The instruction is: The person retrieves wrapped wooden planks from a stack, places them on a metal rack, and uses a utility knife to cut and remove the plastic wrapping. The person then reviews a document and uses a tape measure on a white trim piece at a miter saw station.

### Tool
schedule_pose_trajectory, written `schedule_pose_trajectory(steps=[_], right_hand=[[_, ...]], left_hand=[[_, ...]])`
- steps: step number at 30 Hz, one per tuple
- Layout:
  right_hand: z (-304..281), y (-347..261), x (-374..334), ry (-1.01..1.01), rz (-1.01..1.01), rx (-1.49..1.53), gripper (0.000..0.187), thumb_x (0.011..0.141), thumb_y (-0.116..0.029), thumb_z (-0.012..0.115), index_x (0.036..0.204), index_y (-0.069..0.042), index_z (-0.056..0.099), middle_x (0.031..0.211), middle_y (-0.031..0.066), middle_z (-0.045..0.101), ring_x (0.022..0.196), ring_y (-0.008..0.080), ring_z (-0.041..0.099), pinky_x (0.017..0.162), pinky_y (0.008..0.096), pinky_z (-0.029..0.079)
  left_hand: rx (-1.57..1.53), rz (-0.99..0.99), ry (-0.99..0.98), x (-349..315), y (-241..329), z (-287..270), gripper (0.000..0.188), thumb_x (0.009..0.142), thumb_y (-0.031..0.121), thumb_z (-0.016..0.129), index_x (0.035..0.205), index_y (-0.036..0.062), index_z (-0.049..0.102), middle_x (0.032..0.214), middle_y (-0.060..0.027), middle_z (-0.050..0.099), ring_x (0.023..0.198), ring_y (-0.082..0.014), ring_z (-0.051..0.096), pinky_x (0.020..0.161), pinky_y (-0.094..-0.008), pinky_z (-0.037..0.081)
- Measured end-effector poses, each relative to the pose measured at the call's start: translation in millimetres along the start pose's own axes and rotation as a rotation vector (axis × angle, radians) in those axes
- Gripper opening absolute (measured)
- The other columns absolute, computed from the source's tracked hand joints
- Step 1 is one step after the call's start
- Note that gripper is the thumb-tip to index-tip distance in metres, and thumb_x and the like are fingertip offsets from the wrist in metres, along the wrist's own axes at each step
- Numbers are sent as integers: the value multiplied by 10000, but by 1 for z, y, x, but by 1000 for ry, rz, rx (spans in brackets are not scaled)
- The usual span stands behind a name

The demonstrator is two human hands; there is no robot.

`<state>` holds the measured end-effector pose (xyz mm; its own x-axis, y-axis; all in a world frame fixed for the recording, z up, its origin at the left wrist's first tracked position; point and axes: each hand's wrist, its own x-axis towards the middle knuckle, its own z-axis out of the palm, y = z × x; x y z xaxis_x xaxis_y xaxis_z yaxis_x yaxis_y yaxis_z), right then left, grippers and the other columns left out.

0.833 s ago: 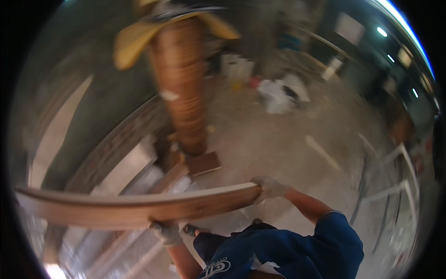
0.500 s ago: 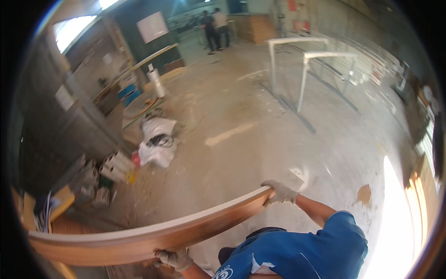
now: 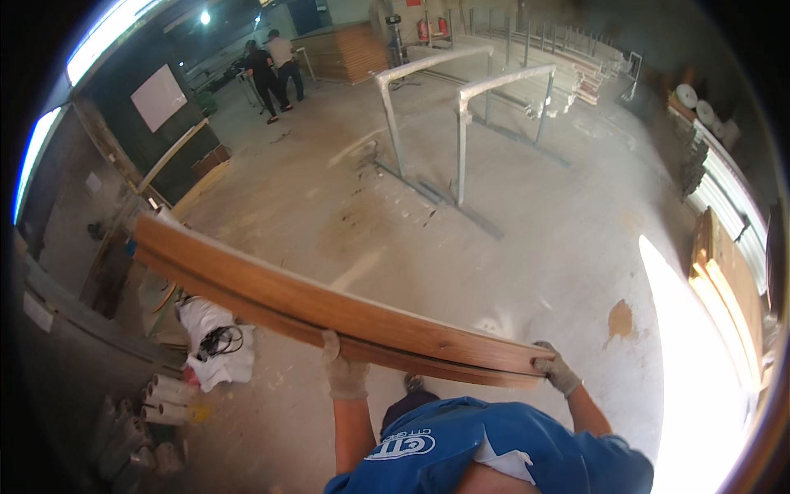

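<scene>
A long brown wooden board (image 3: pixel 354 317) is held up across the front of my body, with a dark groove along its side and a pale upper edge. Its left end reaches high and far to the left; its right end is lower and nearer. My left hand (image 3: pixel 346 372), in a grey work glove, is closed on the lower edge near the middle. At the right end my right hand (image 3: pixel 557 370), gloved too, grips the board, fingers wrapped round its end.
Two metal trestle frames (image 3: pixel 458 156) stand on the concrete floor ahead. Left lie a white sack (image 3: pixel 218 346) and several rolls (image 3: pixel 169 399). Wooden boards (image 3: pixel 724 284) lean at the right. Two people (image 3: pixel 276 74) stand far back near a wood stack (image 3: pixel 346 53).
The board has been lifted and swung round, its left end rising away from the stacked wood at lower left. Both hands have moved right with it, and my view has turned rightward.
</scene>
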<state>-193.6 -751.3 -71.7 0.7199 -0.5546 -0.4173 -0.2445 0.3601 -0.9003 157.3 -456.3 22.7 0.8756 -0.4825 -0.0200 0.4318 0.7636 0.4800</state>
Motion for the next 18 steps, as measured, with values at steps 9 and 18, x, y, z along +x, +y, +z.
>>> schedule_pose_trajectory(steps=[9,18], right_hand=[[-25,-22,37,599,-86,598,750,782,-451,812,1333,-39,515,1200,117,625,1137,270,609,979,430,512],[-145,-112,186,747,-163,742,818,790,-576,737,1337,-15,505,1159,206,664,903,365,710,606,476,635]], left_hand=[[68,-583,-43,252,-181,103,473,983,347,616,1353,83,483,1321,-93,568,1235,-267,549,1044,-463,472],[73,-772,-151,447,-419,221,519,965,350,645,1367,76,463,1300,-116,556,1242,-280,535,1040,-466,479]])
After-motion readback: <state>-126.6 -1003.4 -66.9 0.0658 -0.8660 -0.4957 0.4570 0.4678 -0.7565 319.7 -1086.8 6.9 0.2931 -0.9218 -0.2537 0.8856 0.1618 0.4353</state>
